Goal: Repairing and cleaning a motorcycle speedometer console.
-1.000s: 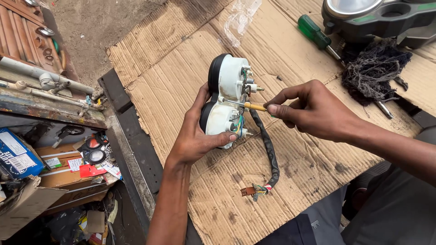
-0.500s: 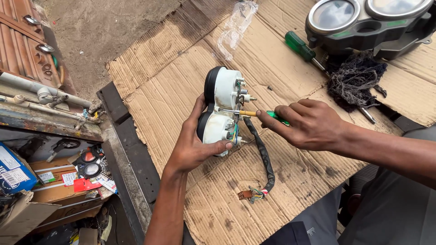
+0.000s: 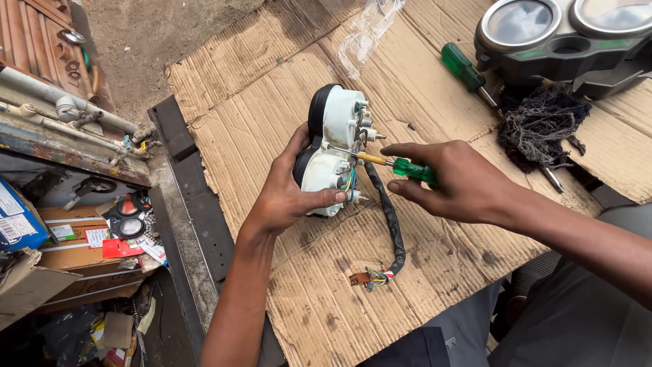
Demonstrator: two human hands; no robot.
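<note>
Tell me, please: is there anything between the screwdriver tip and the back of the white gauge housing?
Nothing visible. The right hand holds the small green screwdriver, and its tip already touches the back of the white gauge housing, which the left hand grips. The coloured wires lie just below the shaft.

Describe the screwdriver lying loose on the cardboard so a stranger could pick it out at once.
Start at the big sheet of corrugated cardboard and look to its far right, where a dark twin-dial instrument cluster sits. Just left of that cluster lies the loose screwdriver, its tip toward a tangle of dark netting. Unlike the thinner green-handled screwdriver in the right hand, nobody touches it.
</note>
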